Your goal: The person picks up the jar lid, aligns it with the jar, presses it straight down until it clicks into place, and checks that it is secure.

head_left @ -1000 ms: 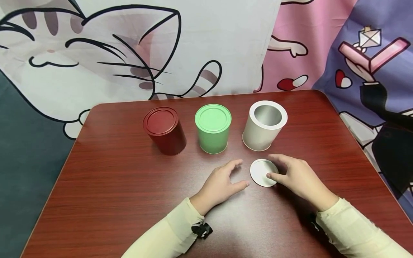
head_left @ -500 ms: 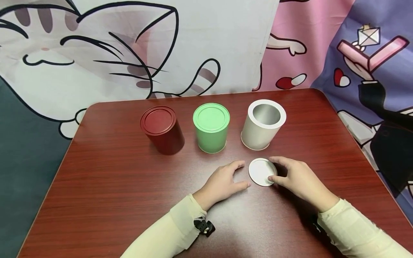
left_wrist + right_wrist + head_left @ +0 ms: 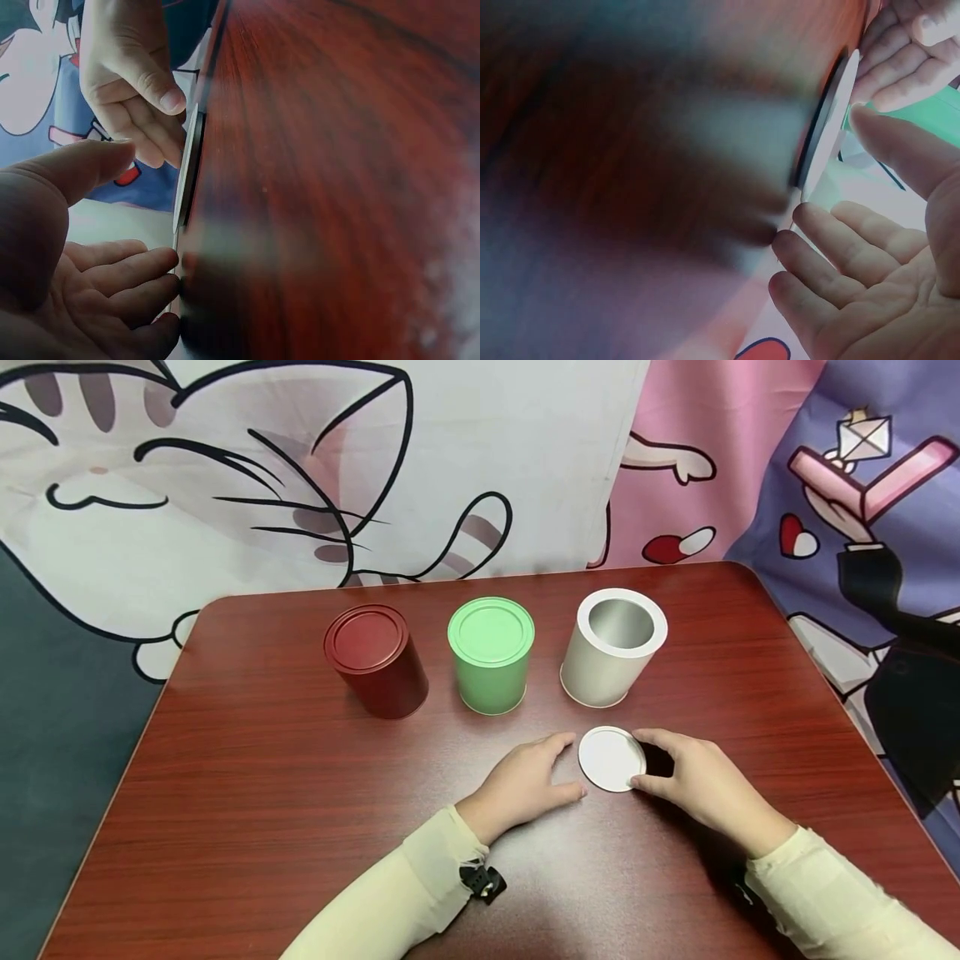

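Note:
A round white lid (image 3: 611,760) lies flat on the table between the two hands. My left hand (image 3: 525,785) is spread at the lid's left side, fingers and thumb parted, with a small gap to the rim. At the right edge is my right hand (image 3: 693,777), its thumb tip and fingertips close to the rim; contact is hard to tell. Both wrist views show the lid edge-on, and neither hand grips it. Behind it stands a white can (image 3: 600,672) with an open top.
A green can (image 3: 491,685) and a dark red can (image 3: 390,681), both lidded, stand in a row left of the white can. The reddish wooden table (image 3: 262,777) reaches back to a printed cloth backdrop (image 3: 525,452).
My right thumb has drawn back from the top of the lid to its right edge. My left hand has come slightly right, nearer the lid, which stays in place.

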`<move>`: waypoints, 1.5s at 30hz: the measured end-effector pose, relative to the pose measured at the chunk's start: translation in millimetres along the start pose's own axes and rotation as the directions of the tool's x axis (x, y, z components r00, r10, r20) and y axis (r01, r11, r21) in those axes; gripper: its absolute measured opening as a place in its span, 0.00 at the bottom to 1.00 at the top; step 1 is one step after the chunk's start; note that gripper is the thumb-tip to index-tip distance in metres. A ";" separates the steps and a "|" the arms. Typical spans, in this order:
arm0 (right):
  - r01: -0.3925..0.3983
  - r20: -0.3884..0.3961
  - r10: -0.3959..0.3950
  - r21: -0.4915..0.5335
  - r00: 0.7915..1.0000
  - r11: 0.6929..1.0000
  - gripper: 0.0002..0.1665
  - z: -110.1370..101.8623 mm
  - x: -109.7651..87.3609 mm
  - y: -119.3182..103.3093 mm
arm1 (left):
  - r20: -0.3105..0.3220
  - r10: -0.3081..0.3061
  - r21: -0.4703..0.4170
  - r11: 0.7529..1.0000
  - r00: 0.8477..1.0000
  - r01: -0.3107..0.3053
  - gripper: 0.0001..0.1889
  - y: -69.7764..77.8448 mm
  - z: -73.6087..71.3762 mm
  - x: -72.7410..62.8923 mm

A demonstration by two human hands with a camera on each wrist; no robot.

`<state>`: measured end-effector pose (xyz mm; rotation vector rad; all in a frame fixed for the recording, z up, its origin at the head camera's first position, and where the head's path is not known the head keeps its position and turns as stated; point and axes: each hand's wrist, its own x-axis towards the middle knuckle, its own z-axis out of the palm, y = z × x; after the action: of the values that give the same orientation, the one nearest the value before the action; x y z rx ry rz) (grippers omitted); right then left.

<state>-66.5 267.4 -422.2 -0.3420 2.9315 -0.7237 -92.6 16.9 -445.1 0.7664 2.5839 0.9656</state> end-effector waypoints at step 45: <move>0.140 -0.138 -0.150 -0.078 0.979 0.987 0.31 12.9 -4.8 5.6 | 0.053 0.015 0.055 0.998 0.998 -0.018 0.37 3.5 -0.7 5.9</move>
<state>-60.9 267.6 -436.0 -0.5372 3.0988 -0.6946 -96.3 22.2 -442.7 0.8178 2.5726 0.8691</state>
